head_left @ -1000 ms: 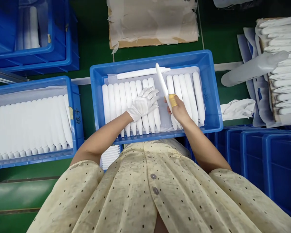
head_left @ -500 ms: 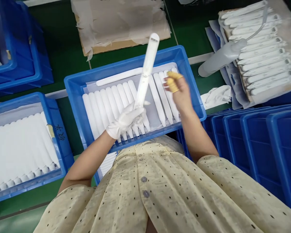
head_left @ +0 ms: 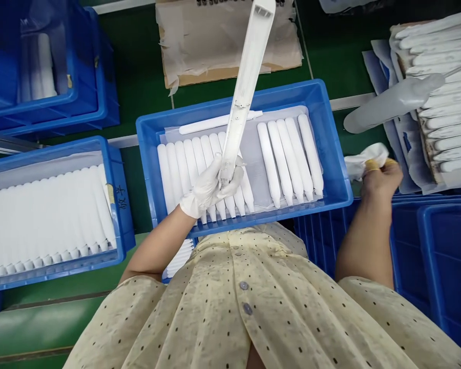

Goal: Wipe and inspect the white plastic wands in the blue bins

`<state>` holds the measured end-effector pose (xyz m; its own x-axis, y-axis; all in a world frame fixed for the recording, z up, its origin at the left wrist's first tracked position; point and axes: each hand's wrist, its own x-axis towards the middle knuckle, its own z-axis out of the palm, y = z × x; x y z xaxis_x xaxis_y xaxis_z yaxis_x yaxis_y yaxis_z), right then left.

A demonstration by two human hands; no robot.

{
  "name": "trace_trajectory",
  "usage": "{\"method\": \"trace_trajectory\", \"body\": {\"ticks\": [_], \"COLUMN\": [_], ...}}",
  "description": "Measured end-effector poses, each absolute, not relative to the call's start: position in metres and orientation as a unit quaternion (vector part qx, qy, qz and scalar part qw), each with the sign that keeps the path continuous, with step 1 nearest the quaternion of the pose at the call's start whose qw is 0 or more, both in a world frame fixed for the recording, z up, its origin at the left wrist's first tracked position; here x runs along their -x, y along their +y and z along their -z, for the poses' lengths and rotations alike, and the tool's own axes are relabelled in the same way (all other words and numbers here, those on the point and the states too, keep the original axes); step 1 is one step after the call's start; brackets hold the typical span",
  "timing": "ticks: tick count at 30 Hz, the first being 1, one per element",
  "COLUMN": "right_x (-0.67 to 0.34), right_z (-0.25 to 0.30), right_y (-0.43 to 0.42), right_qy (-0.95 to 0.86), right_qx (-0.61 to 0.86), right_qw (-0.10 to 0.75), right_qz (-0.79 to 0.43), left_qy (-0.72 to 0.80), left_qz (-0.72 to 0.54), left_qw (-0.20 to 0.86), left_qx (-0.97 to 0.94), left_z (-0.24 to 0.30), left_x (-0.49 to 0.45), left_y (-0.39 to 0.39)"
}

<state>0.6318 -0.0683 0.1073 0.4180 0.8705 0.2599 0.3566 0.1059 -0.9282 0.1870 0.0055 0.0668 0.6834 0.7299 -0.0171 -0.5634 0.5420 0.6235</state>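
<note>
White plastic bar point(head_left: 246, 87) rises toward 12 o'clock, its lower end clasped in the gloved left hand point(head_left: 211, 187) above the blue crate point(head_left: 292, 90) of white rods point(head_left: 280, 159); the bare right hand point(head_left: 380, 179), at 3 o'clock, pinches crumpled white cloth point(head_left: 372, 156).

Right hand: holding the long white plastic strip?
No, the gloved left hand holds the long white plastic strip up; the right hand touches a white cloth.

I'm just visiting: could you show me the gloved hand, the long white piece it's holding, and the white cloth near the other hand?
Left hand point(head_left: 205, 187): head view, on the back of the white glove.
White piece point(head_left: 246, 77): head view, on its middle.
Cloth point(head_left: 369, 160): head view, on its crumpled top.
</note>
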Motion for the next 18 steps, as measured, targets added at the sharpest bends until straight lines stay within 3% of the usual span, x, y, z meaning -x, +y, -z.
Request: {"method": "trace_trajectory", "body": {"ticks": [3,8,13,18], "right_x": [-0.579,-0.472,-0.377,-0.353], "right_z": [-0.147,-0.185,-0.153,-0.123], "right_y": [-0.049,-0.012,0.009,0.028], "right_qy": [-0.470,-0.468,-0.549,-0.644], "right_qx": [0.550,0.491,0.512,0.472], "right_qw": [0.656,0.665,0.603,0.558], "right_qz": [-0.216,-0.312,-0.270,-0.227], "left_qy": [0.131,0.242,0.221,0.154], "left_qz": [-0.420,-0.423,-0.482,-0.475], "left_qw": [0.827,0.760,0.692,0.686], "left_qx": [-0.350,-0.429,-0.490,-0.528], "left_z": [-0.063,-0.065,-0.063,-0.055], "left_x": [-0.184,-0.185,-0.190,-0.187], "left_y": [0.005,0.000,-0.003,-0.002]}}
